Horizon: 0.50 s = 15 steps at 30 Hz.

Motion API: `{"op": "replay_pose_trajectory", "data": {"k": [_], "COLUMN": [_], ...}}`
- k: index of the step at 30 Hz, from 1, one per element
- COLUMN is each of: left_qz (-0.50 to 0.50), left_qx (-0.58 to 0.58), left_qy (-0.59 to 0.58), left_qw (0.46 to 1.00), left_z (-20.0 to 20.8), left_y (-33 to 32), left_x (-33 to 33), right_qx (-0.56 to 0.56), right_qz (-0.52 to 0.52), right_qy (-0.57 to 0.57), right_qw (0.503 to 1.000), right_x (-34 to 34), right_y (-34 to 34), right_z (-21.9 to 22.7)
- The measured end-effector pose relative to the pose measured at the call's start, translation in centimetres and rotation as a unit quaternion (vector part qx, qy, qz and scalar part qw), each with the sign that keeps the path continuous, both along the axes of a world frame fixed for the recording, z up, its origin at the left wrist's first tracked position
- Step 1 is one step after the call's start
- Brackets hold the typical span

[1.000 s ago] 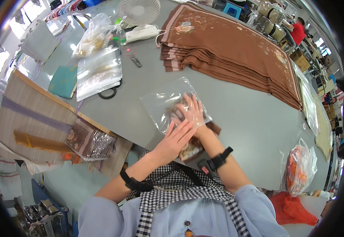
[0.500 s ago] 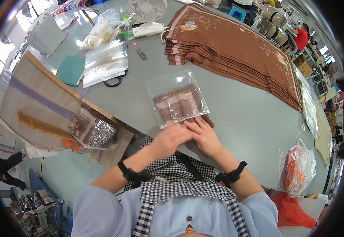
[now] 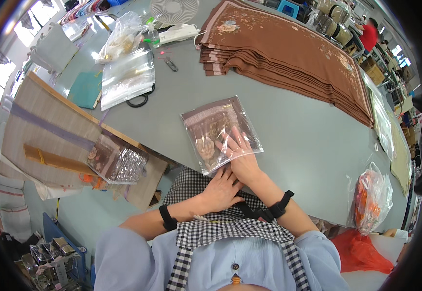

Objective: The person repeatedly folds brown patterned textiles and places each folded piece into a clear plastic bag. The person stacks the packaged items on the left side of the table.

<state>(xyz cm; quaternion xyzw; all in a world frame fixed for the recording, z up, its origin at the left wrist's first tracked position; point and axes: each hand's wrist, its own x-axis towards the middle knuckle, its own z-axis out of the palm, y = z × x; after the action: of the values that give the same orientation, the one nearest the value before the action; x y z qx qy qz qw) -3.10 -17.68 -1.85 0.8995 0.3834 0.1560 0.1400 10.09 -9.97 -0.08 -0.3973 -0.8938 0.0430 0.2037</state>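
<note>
Nearest the body, just below and left of the right hand, the left hand [image 3: 221,190] lies with its fingers loosely extended toward the lower edge of a flat, rectangular, clear plastic bag [image 3: 214,130]; whether it pinches that edge cannot be told. The right hand [image 3: 242,154] is unclenched, palm down, fingers spread, and appears to be inserted under the bag's film, over a folded brown cloth with a pale floral print [image 3: 206,148]. The bag lies flat on a smooth grey table [image 3: 288,169], mostly beyond and left of the right hand.

Well to the right of the right hand stands a knotted clear plastic bag with orange contents [image 3: 370,201]. Farther off, ahead and left of both hands, lies a pile of flat transparent sleeves [image 3: 127,80]. Ahead and right of them rests a stack of brown, floral-printed cloths [image 3: 288,58].
</note>
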Motion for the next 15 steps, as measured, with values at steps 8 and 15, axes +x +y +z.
{"op": "replay_pose_trajectory", "data": {"k": [8, 15], "left_qz": [-0.085, 0.008], "left_qx": [-0.264, -0.105], "left_qy": [-0.142, 0.057], "left_qw": [0.95, 0.993], "left_z": [7.7, 2.0], "left_y": [8.2, 15.0], "left_x": [-4.4, -3.7], "right_qx": [-0.129, -0.126], "right_qz": [0.017, -0.099], "right_qy": [0.006, -0.001], "right_qw": [0.991, 0.987], "right_x": [2.3, 0.7], "right_y": [-2.6, -1.7], "right_z": [-0.9, -2.0]}}
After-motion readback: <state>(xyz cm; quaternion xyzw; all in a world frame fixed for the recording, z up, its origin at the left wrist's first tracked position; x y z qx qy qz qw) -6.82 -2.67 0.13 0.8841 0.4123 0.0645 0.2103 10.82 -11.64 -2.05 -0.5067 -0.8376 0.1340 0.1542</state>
